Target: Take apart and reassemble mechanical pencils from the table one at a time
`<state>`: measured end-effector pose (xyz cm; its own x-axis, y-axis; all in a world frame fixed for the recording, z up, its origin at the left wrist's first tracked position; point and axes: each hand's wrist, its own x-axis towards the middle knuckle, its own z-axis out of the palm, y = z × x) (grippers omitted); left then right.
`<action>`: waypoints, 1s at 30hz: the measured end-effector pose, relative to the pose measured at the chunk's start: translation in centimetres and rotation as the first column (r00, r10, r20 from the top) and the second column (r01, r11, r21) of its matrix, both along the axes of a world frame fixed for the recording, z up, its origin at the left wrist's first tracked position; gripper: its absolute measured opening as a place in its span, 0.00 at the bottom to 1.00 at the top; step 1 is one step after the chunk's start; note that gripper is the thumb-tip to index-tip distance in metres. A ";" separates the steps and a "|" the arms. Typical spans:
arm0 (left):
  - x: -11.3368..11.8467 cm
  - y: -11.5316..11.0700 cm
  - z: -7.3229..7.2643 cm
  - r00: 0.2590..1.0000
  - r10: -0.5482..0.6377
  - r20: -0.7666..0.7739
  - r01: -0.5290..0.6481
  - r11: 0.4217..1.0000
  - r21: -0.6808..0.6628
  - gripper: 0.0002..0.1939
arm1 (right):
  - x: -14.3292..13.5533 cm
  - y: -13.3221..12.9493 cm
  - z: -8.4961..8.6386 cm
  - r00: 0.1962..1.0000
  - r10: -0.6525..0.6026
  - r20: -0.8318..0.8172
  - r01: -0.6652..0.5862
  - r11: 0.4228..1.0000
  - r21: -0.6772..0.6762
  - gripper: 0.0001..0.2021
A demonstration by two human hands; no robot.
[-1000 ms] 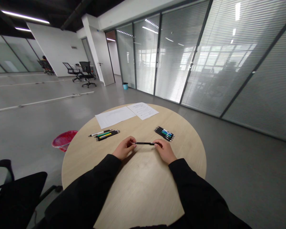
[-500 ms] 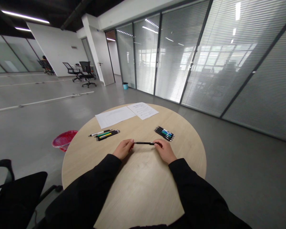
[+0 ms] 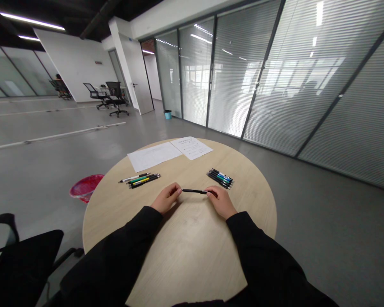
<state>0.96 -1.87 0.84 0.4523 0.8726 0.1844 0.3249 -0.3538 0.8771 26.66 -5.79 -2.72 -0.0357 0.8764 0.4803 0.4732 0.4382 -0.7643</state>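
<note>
A black pen (image 3: 194, 191) is stretched sideways between my two hands, just above the round wooden table (image 3: 192, 238). My left hand (image 3: 167, 198) pinches its left tip between thumb and fingers. Its right end is in the closed fingers of my right hand (image 3: 222, 202). Beyond my left hand lies a group of several pens (image 3: 141, 180), with white, green and yellow barrels among black ones. A second group of several pens (image 3: 220, 178), black with blue and green parts, lies side by side beyond my right hand.
Two sheets of paper, a left one (image 3: 154, 156) and a printed right one (image 3: 192, 147), lie at the table's far edge. A red bin (image 3: 85, 187) stands on the floor left of the table, near a black chair (image 3: 25, 260).
My left hand has shifted very slightly up, and the pen's left end with it. Both hands keep their hold on the pen.
</note>
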 end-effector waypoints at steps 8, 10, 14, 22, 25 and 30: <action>-0.4 0.2 0.0 0.997 -0.065 -0.037 0.065 0.998 -0.002 0.16 | 0.1 0.0 0.0 1.000 0.006 -0.002 -0.006 1.000 -0.005 0.09; -0.5 0.2 0.3 0.993 -0.049 -0.104 0.056 0.996 0.064 0.15 | 0.1 0.0 0.0 1.000 -0.001 0.008 0.001 1.000 0.000 0.09; -0.6 0.0 0.7 0.983 -0.003 -0.184 0.035 0.985 0.170 0.14 | 0.2 0.0 0.1 1.000 -0.003 0.015 0.003 1.000 0.001 0.09; -0.4 -0.3 1.2 0.982 0.031 -0.189 0.005 0.982 0.188 0.11 | 0.4 0.4 -0.8 0.996 0.012 -0.085 -0.019 0.996 -0.084 0.10; -0.4 -0.3 1.2 0.984 0.023 -0.177 0.009 0.985 0.175 0.12 | 0.4 0.6 -1.1 0.975 0.024 -0.220 -0.061 0.985 -0.163 0.12; -0.3 -0.3 1.0 0.990 0.034 -0.136 -0.017 0.992 0.128 0.13 | 0.2 0.8 -1.3 0.941 0.057 -0.335 -0.123 0.976 -0.181 0.08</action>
